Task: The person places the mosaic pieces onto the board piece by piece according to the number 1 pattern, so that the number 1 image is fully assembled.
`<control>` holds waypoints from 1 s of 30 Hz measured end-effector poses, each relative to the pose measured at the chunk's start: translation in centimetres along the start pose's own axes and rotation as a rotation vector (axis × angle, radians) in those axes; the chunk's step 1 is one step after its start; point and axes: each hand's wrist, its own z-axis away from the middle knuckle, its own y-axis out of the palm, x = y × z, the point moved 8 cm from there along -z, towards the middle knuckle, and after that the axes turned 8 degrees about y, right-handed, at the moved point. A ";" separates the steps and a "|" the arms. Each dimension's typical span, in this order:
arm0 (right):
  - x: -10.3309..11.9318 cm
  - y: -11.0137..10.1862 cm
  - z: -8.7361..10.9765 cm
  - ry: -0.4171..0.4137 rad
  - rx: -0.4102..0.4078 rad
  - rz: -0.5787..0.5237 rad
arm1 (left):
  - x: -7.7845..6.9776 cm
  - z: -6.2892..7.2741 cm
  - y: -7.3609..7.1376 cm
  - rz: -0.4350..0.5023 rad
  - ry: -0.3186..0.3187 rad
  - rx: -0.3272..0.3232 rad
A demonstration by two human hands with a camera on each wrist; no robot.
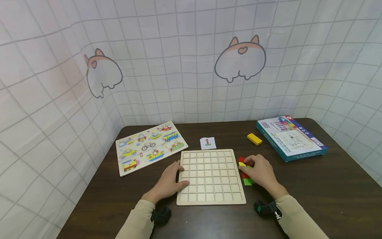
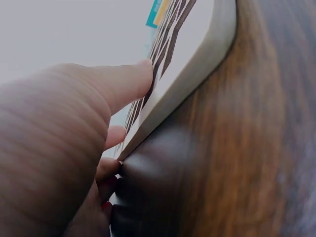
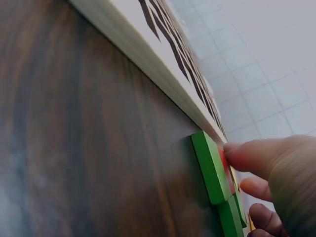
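Note:
A pale wooden grid board (image 1: pixel 210 203) lies flat on the dark table. My left hand (image 1: pixel 167 182) rests at its left side, the thumb (image 2: pixel 140 79) over the top face and the other fingers along the edge. Just right of the board my right hand (image 1: pixel 261 171) bends over a cluster of flat coloured blocks. Among them, a yellow block (image 1: pixel 242 164) shows between thumb and forefinger, with red blocks (image 1: pixel 245 175) and a green block (image 1: pixel 247 182) beside it. In the right wrist view, the thumb touches a red block (image 3: pixel 226 165) behind a green block (image 3: pixel 210 168); part of the cluster is hidden.
A vehicle picture puzzle (image 1: pixel 152 149) lies at the left. Behind the board is a small printed grid card (image 1: pixel 208 143). A yellow block (image 1: pixel 254 139) lies apart at the back right, near a teal-edged box (image 1: pixel 292 137). Grid-patterned cloth (image 1: pixel 185 83) hangs behind the table.

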 end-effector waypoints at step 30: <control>0.1 0.8 -0.2 -0.026 -0.043 0.049 | -0.1 0.4 -0.2 0.025 -0.016 0.010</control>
